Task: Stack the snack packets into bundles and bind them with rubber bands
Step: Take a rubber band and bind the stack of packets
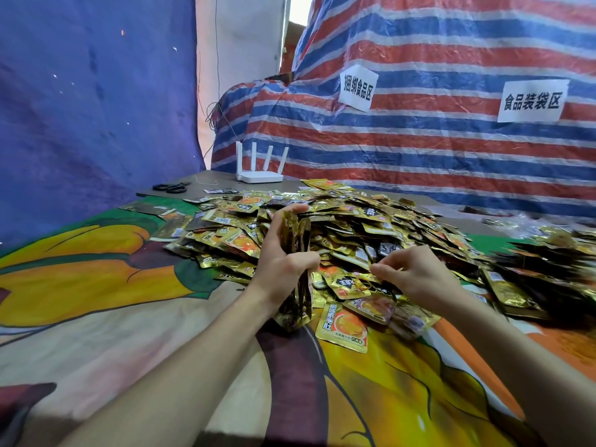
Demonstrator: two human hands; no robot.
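A big heap of gold and black snack packets (338, 227) covers the middle of the table. My left hand (283, 256) grips a stack of packets (295, 272) held on edge, upright, at the heap's near side. My right hand (416, 275) rests on the packets to the right of it, fingertips pinched together over a packet; a thin rubber band (366, 287) seems to lie just below the fingers. Whether the fingers hold it I cannot tell.
A colourful cloth (96, 301) covers the table. A white router (259, 169) and black scissors (171, 188) lie at the far edge. A second pile of packets (548, 269) sits at the right. A striped tarp (419, 124) with paper labels hangs behind.
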